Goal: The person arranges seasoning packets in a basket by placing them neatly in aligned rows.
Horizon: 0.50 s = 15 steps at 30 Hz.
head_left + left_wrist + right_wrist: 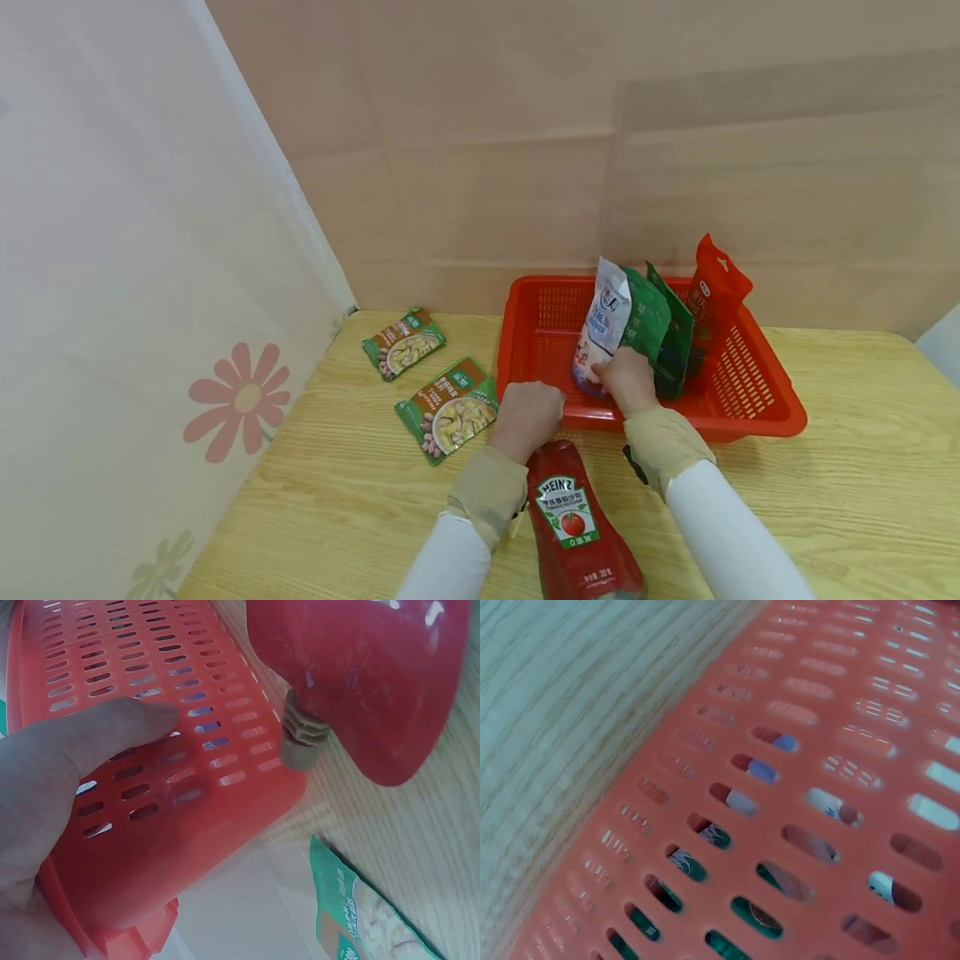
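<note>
Left hand's grip is curled round the rim of a red perforated plastic basket, glossy red ketchup container nearby. Inside, a slick white-and-purple pouch tilts, right hand against it; can't tell if that grip's pinching. Probably positioning the pouch, so gentle steadying's next imo.
</note>
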Each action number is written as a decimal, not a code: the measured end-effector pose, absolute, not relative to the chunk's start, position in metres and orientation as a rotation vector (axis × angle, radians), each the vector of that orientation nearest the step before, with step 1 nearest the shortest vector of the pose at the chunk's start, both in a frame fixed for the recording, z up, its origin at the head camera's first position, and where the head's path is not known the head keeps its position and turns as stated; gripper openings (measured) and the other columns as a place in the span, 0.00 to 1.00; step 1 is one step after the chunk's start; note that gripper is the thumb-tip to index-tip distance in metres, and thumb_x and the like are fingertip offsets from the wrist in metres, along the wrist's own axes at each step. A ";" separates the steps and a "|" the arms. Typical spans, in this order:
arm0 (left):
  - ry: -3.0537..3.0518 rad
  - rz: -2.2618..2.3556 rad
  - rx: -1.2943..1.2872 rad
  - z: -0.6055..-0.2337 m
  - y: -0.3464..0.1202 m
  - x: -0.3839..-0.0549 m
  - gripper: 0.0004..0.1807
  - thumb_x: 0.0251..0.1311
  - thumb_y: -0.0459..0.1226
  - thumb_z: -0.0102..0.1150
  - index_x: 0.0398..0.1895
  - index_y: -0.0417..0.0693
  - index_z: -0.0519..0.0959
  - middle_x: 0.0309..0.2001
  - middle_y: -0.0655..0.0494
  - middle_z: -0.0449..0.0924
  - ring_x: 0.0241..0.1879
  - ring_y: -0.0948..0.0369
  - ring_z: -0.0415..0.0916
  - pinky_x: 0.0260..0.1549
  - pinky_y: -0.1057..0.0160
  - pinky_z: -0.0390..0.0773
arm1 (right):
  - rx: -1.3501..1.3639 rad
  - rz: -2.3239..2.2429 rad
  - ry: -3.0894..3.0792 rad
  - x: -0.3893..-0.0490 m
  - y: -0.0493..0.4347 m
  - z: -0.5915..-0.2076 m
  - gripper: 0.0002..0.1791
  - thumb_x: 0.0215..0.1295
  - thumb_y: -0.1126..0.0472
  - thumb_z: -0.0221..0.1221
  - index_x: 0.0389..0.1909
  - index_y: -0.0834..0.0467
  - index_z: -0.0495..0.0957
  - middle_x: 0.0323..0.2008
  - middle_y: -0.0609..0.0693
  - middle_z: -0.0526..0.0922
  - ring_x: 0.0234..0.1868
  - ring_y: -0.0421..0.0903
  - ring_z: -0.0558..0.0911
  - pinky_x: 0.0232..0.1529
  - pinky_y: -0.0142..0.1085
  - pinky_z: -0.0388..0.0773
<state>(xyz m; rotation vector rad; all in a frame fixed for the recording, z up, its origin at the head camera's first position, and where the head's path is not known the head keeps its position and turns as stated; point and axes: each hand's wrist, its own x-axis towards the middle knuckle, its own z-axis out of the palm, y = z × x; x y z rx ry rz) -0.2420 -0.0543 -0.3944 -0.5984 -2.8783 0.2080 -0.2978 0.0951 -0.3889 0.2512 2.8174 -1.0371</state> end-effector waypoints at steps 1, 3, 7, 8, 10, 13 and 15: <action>-2.876 0.207 -0.596 -0.394 -0.055 -0.242 0.10 0.58 0.41 0.60 0.19 0.59 0.82 0.15 0.63 0.78 0.15 0.64 0.70 0.15 0.67 0.70 | 0.249 -1.016 2.826 -0.298 0.095 -0.389 0.18 0.66 0.57 0.55 0.37 0.72 0.77 0.18 0.53 0.74 0.21 0.46 0.73 0.21 0.32 0.67; -2.875 0.206 -0.592 -0.394 -0.055 -0.242 0.10 0.58 0.41 0.60 0.19 0.59 0.82 0.15 0.63 0.77 0.14 0.64 0.70 0.15 0.67 0.70 | 0.247 -0.990 2.834 -0.298 0.094 -0.388 0.18 0.65 0.56 0.55 0.35 0.71 0.77 0.17 0.52 0.73 0.22 0.47 0.73 0.21 0.32 0.66; -2.887 0.202 -0.579 -0.393 -0.056 -0.242 0.09 0.57 0.41 0.61 0.19 0.59 0.82 0.15 0.63 0.77 0.15 0.64 0.70 0.15 0.67 0.69 | 0.224 -0.993 2.827 -0.297 0.094 -0.387 0.20 0.66 0.54 0.55 0.35 0.71 0.77 0.19 0.54 0.74 0.23 0.48 0.73 0.23 0.33 0.67; -2.893 0.200 -0.577 -0.392 -0.056 -0.243 0.09 0.56 0.41 0.62 0.19 0.59 0.82 0.16 0.63 0.77 0.15 0.64 0.70 0.16 0.67 0.69 | 0.219 -1.000 2.821 -0.296 0.095 -0.386 0.20 0.66 0.54 0.54 0.35 0.71 0.77 0.20 0.54 0.75 0.23 0.48 0.73 0.23 0.33 0.67; -2.894 0.198 -0.584 -0.391 -0.055 -0.243 0.08 0.54 0.40 0.63 0.19 0.59 0.82 0.16 0.63 0.78 0.16 0.64 0.70 0.16 0.67 0.69 | 0.213 -1.003 2.815 -0.295 0.096 -0.385 0.22 0.66 0.52 0.54 0.36 0.71 0.77 0.21 0.55 0.76 0.23 0.48 0.74 0.23 0.34 0.68; -2.900 0.187 -0.592 -0.391 -0.054 -0.242 0.08 0.54 0.40 0.63 0.18 0.59 0.81 0.16 0.63 0.77 0.16 0.64 0.70 0.16 0.67 0.68 | 0.214 -1.002 2.814 -0.294 0.099 -0.386 0.22 0.66 0.52 0.53 0.37 0.71 0.77 0.22 0.56 0.76 0.24 0.49 0.74 0.23 0.34 0.68; -2.910 0.180 -0.594 -0.393 -0.054 -0.242 0.09 0.55 0.41 0.63 0.18 0.58 0.80 0.16 0.63 0.76 0.16 0.64 0.69 0.16 0.68 0.67 | 0.205 -0.992 2.832 -0.293 0.100 -0.386 0.21 0.65 0.54 0.53 0.36 0.72 0.76 0.23 0.58 0.77 0.24 0.50 0.74 0.24 0.36 0.70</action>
